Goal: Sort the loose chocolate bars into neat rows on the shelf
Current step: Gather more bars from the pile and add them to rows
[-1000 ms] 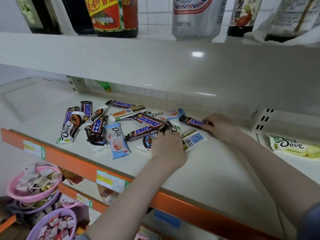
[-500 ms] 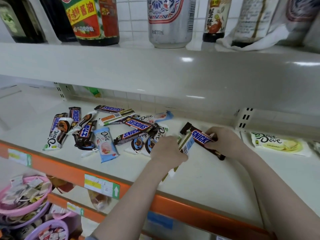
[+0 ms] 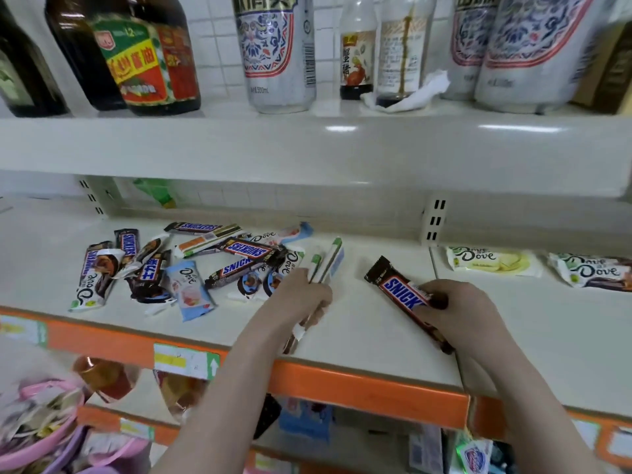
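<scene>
A loose pile of chocolate bars (image 3: 191,265), brown Snickers and white or blue Dove wrappers, lies at the left of the white shelf (image 3: 376,333). My right hand (image 3: 458,313) grips a brown Snickers bar (image 3: 396,290) that points diagonally toward the shelf's back. My left hand (image 3: 301,295) holds a white Dove bar (image 3: 326,260) on its edge, just right of the pile. Two Dove bars (image 3: 492,261) lie flat at the far right of the shelf.
An upper shelf (image 3: 307,148) overhangs close above, carrying sauce bottles and cans. The shelf's front has an orange rail (image 3: 342,381) with price tags. Below at the left are pink baskets (image 3: 41,436) of small sweets. A slotted upright (image 3: 434,220) stands at the back.
Both hands have drawn back toward the shelf's front with their bars. The Snickers bar has come away from the pile and now sits to its right. The camera has tilted upward.
</scene>
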A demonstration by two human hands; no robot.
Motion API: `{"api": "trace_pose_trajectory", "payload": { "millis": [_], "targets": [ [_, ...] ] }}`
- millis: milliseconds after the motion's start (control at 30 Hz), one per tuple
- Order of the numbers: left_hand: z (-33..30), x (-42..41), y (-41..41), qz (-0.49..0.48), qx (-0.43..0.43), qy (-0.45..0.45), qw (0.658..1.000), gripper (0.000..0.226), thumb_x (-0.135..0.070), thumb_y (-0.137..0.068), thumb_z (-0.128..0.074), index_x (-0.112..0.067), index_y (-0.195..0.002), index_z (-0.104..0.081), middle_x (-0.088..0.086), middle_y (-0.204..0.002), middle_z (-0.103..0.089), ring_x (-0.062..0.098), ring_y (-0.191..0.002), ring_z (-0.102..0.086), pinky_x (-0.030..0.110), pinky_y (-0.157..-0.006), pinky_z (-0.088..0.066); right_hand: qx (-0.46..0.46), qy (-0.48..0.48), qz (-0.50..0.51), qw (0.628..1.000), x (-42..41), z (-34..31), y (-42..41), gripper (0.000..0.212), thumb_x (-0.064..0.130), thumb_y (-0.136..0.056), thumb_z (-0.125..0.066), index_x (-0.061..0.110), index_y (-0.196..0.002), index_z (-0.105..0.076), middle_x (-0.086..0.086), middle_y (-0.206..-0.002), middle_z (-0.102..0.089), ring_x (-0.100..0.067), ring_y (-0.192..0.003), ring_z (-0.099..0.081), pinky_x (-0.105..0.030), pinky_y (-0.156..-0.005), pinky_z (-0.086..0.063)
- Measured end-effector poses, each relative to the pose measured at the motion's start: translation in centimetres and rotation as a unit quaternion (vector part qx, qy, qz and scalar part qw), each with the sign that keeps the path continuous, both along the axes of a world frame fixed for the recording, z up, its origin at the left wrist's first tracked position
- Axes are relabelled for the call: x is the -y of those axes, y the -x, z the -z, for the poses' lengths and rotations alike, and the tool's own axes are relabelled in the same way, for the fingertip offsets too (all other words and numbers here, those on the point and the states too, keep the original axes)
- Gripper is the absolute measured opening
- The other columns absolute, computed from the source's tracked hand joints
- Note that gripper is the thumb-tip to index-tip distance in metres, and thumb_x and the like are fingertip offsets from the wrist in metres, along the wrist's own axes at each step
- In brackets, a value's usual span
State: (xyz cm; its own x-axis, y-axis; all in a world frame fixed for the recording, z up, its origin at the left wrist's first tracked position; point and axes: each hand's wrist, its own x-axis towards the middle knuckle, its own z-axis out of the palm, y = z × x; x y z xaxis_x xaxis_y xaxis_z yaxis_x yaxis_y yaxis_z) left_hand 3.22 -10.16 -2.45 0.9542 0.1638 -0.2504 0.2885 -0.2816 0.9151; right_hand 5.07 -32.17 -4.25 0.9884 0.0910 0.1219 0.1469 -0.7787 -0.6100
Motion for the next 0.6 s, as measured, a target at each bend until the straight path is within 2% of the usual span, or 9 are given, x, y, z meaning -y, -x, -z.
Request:
{"api": "trace_pose_trajectory", "payload": {
  "millis": [100,200,333,467,600],
  "targets": [
    [-0.3,0.6,1.7,-0.012,0.006,0.088,0.996,0.016,0.002,-0.078,-0.060,-0.007,-0.091,-0.062,0.004,-0.062,-0.052,0.014,-0.049,-0.047,0.021,-0.044,-0.041,0.020,-0.025,0.025,0.999,0.8,-0.6,2.6,0.016,0.023,-0.077,-0.065,0.027,-0.092,-0.068,0.013,-0.071,-0.060,-0.001,-0.059,-0.053,-0.016,-0.048,-0.037],
    [-1.0,1.1,2.7,-0.008,0.024,0.139,0.990,0.013,0.001,-0.079,-0.063,-0.011,-0.084,-0.060,0.002,-0.063,-0.052,0.012,-0.052,-0.048,0.021,-0.047,-0.044,0.034,-0.028,0.045,0.998,1.4,-1.1,5.1,0.015,0.022,-0.075,-0.067,0.023,-0.090,-0.071,0.006,-0.073,-0.063,-0.005,-0.060,-0.053,-0.020,-0.050,-0.036],
    [-2.5,2.4,4.0,0.035,0.024,0.225,0.973,0.016,0.005,-0.080,-0.059,-0.011,-0.078,-0.057,0.003,-0.059,-0.054,0.012,-0.048,-0.054,0.021,-0.049,-0.047,0.040,-0.030,0.062,0.997,2.7,-1.8,8.0,0.013,0.020,-0.075,-0.067,0.023,-0.087,-0.070,0.012,-0.065,-0.060,0.000,-0.054,-0.052,-0.016,-0.046,-0.035],
    [-2.0,4.9,5.8,0.032,0.021,0.233,0.972,0.015,0.005,-0.078,-0.063,-0.007,-0.086,-0.061,0.006,-0.062,-0.057,0.011,-0.047,-0.058,0.022,-0.047,-0.051,0.050,-0.033,0.075,0.995,4.8,-2.5,9.9,0.012,0.020,-0.076,-0.067,0.022,-0.087,-0.070,0.005,-0.072,-0.063,-0.010,-0.060,-0.054,-0.021,-0.049,-0.034],
    [-0.7,8.2,7.5,0.017,-0.018,0.284,0.958,0.009,0.000,-0.078,-0.066,-0.007,-0.084,-0.064,0.003,-0.053,-0.059,0.012,-0.044,-0.056,0.021,-0.044,-0.049,0.057,-0.047,0.079,0.994,7.7,-2.7,11.1,0.011,0.016,-0.075,-0.068,0.023,-0.084,-0.070,0.006,-0.071,-0.063,-0.002,-0.062,-0.053,-0.013,-0.047,-0.033]
  ]
}}
